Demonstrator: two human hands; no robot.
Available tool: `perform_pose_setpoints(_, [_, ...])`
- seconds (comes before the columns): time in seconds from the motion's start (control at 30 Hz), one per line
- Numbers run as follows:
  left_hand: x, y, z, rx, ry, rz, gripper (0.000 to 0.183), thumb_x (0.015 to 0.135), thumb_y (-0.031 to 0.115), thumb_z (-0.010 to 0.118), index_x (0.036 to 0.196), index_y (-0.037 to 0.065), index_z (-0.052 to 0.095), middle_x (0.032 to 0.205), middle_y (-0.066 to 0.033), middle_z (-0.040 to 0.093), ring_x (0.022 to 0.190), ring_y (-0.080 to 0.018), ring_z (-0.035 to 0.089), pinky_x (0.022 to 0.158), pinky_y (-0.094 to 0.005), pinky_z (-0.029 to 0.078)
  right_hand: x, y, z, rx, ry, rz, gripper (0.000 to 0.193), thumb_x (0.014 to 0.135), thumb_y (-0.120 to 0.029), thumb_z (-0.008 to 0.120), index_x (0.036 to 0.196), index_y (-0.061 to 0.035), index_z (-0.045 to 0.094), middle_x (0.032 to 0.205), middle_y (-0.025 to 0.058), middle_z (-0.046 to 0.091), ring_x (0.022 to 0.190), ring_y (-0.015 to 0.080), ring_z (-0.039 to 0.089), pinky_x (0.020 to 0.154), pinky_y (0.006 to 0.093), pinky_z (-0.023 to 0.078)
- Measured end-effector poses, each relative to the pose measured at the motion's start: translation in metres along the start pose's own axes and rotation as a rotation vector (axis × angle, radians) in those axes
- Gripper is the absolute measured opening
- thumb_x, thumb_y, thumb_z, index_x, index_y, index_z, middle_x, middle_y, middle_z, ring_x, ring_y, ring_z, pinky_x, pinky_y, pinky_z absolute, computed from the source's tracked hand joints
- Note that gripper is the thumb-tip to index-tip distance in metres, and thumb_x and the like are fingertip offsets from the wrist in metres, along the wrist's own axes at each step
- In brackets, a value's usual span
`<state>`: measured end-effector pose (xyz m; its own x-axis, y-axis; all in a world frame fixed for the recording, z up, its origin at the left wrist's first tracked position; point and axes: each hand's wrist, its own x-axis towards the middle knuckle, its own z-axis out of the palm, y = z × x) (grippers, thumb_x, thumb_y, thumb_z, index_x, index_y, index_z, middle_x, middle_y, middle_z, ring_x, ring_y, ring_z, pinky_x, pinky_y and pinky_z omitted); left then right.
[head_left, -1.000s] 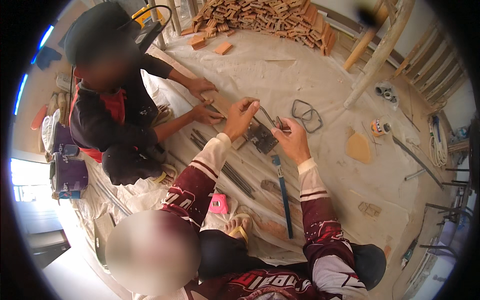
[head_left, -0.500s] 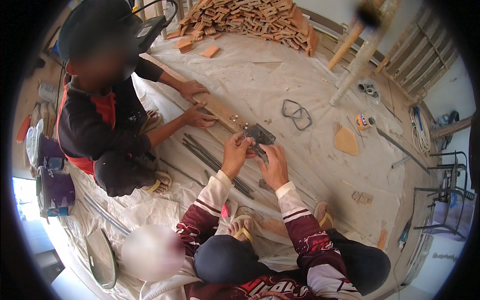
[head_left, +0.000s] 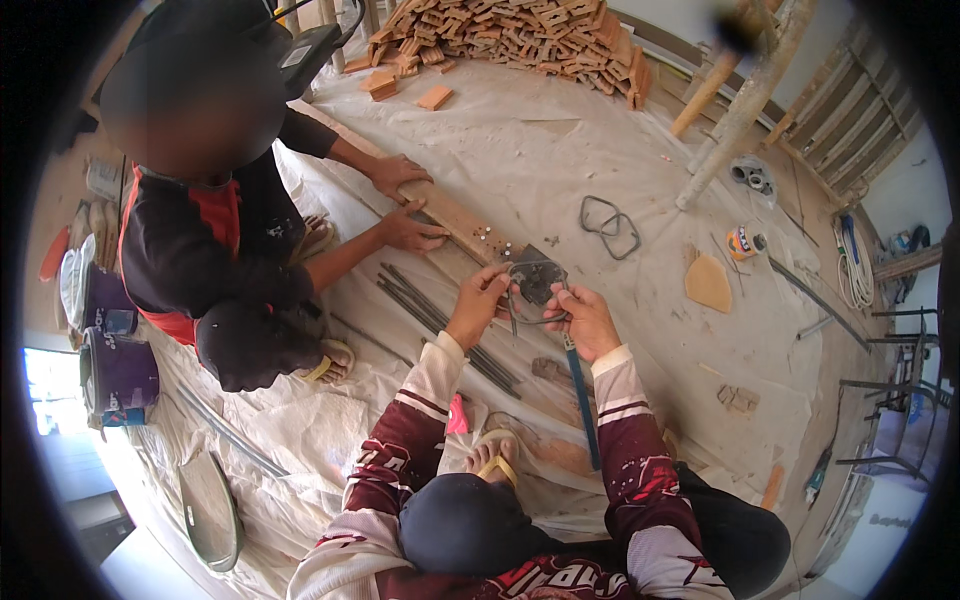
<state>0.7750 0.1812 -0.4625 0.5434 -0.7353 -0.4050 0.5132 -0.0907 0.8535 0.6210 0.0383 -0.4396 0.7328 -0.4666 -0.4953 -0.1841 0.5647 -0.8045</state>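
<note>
Between my hands I hold a bent steel rod ring (head_left: 541, 262), roughly square, like a stirrup. My left hand (head_left: 478, 304) pinches its left side, and my right hand (head_left: 589, 318) grips its right side. Behind the ring, a dark metal plate (head_left: 534, 284) sits by the near end of a wooden board (head_left: 455, 211) with several nails or pegs. A co-worker's two hands (head_left: 405, 200) press on this board. A blue bar (head_left: 580, 405) extends down from near my right hand; whether I touch it cannot be told.
Two bent rod rings (head_left: 609, 228) lie on the sheeted floor (head_left: 660, 350) to the right. Several straight steel rods (head_left: 430, 318) lie left of my hands. The co-worker (head_left: 215, 240) squats at left. Beyond are stacked bricks (head_left: 520, 45), a pole (head_left: 740, 105) and a can (head_left: 745, 242).
My hands have moved apart, and the rod ring now shows plainly between them. My right hand has shifted right, uncovering the blue bar. The co-worker's hands stay on the board.
</note>
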Motion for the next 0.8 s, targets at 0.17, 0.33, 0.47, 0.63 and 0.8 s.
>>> perform_pose_setpoints(0.17, [0.004,-0.004,0.000,0.018,0.194,0.053,0.035,0.097,0.033,0.055,0.117,0.003,0.058,0.098,-0.0065,0.065,0.085,-0.0159,0.064,0.072,-0.0286,0.052,-0.011,-0.004,0.013,0.062,0.213,-0.245,0.026,0.098,-0.017,0.050,0.111,0.0037,0.057,0.085,0.0081,0.062,0.078,0.0176,0.063,0.067,0.0319,0.056])
perform_pose_setpoints(0.33, [-0.004,-0.016,-0.002,0.026,0.175,0.082,0.029,0.097,0.028,0.056,0.111,0.004,0.061,0.095,-0.0048,0.066,0.082,-0.0127,0.063,0.069,-0.0259,0.051,0.001,-0.033,0.018,-0.427,0.295,-0.535,0.025,0.096,-0.016,0.052,0.106,0.0048,0.061,0.075,0.0091,0.064,0.073,0.0175,0.065,0.065,0.0336,0.051])
perform_pose_setpoints(0.47, [-0.001,-0.004,-0.004,0.108,0.184,0.210,0.027,0.096,0.024,0.056,0.108,0.001,0.062,0.093,-0.0056,0.067,0.081,-0.0121,0.062,0.070,-0.0263,0.050,0.015,-0.064,0.037,-0.822,0.186,-0.563,0.025,0.091,-0.015,0.053,0.107,0.0030,0.063,0.075,0.0153,0.066,0.073,0.0274,0.066,0.068,0.0375,0.049])
perform_pose_setpoints(0.63, [0.017,0.023,-0.008,0.369,0.299,0.486,0.032,0.094,0.022,0.058,0.113,-0.004,0.060,0.097,-0.0100,0.067,0.087,-0.0161,0.063,0.079,-0.0287,0.050,0.026,-0.087,0.060,-1.146,0.011,-0.507,0.027,0.090,-0.016,0.053,0.109,-0.0004,0.064,0.083,0.0191,0.067,0.081,0.0384,0.063,0.072,0.0442,0.047])
perform_pose_setpoints(0.8, [0.034,0.043,0.002,0.417,0.280,0.583,0.039,0.093,0.025,0.059,0.120,-0.004,0.058,0.105,-0.0153,0.067,0.090,-0.0200,0.064,0.081,-0.0313,0.049,0.044,-0.071,0.059,-1.145,0.002,-0.532,0.022,0.090,-0.019,0.054,0.098,-0.0028,0.065,0.083,0.0208,0.065,0.081,0.0413,0.061,0.073,0.0484,0.046])
